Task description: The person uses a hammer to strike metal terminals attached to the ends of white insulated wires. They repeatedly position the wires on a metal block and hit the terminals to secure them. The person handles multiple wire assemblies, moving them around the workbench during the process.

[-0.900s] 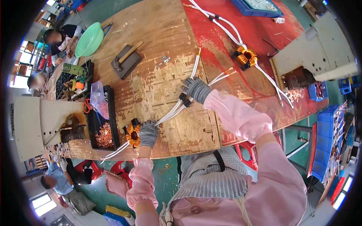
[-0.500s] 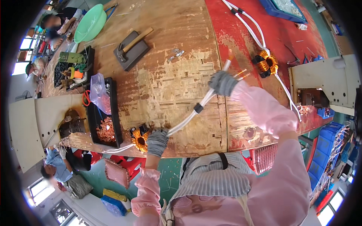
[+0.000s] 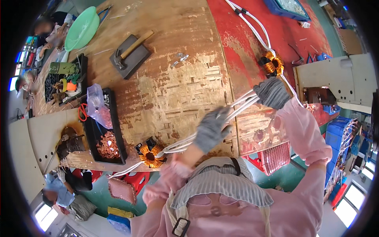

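Observation:
Several white sleeved wires (image 3: 241, 106) run from a copper-wound ring coil (image 3: 150, 155) at the table's front edge up to the right. My gloved right hand (image 3: 272, 93) is closed around their far end, over the red part of the table; the wire tips are hidden in it. Midway along the same wires, my gloved left hand (image 3: 213, 129) wraps round them, slightly blurred, and covers the black band. A second copper-wound coil (image 3: 274, 64) with white leads lies just beyond my right hand.
A hammer (image 3: 130, 48) rests on a dark metal block. At left stand a black tray (image 3: 122, 134) of copper pieces, a plastic bag (image 3: 98, 104) and a green basin (image 3: 82, 29). Pale machines flank the table, the right one (image 3: 339, 81) near my right hand. Other people sit at left.
My left hand has left the near coil and slid up the wires toward the middle. My right hand has moved right and slightly down, drawing the wire ends with it.

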{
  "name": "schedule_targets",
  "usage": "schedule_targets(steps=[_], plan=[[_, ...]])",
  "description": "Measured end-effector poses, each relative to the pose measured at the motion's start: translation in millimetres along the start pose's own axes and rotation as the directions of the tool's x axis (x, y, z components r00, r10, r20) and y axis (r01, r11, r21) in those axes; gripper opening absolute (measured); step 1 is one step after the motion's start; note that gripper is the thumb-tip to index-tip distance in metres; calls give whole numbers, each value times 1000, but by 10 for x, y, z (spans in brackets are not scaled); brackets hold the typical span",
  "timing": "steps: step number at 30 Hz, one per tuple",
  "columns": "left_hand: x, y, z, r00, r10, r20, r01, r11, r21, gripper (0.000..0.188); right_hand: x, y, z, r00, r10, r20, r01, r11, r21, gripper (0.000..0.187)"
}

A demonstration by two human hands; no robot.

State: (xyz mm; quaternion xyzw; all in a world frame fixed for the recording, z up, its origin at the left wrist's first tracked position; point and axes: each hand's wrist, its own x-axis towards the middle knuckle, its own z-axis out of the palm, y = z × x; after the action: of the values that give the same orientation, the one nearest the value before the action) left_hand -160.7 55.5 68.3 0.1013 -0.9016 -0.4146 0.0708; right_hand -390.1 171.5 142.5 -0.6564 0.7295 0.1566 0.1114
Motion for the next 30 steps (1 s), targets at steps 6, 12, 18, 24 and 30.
schedule_targets(steps=[6,12,18,24,30], plan=[[217,-277,66,961,149,233,-125,986,-115,50,17,87,129,987,27,160,-15,997,-74,32],[178,-1783,-1186,802,-185,-568,281,956,86,49,588,165,-96,840,109,532,33,968,-250,56],[373,-2671,-2044,637,-347,-688,616,765,185,82,2329,7,-116,990,-7,-141,21,995,99,47],[674,-3271,-2174,515,-449,-730,421,875,-241,90,3050,-434,160,974,-85,-212,121,979,162,52],[1009,-3754,-2210,549,-445,-707,224,894,-389,80,3225,-354,574,934,-221,-282,300,913,276,31]])
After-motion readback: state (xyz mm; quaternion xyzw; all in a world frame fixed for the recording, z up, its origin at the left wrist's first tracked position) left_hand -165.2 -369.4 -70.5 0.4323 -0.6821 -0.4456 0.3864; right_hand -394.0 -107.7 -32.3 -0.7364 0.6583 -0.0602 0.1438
